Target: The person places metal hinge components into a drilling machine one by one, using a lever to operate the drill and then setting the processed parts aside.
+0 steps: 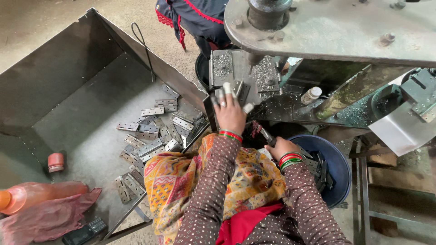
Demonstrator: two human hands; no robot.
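Head view: hinges in metal bin.

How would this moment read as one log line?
left hand: on hinge at drill fixture | right hand: gripping dark handle | hinges: piled in metal tray

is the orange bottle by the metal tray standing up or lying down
Lying down. The orange bottle rests on its side beside the metal tray, its cap end pointing to the picture's left edge and a pink cloth bunched against it.

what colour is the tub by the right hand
Dark blue tub, seen from the head camera.
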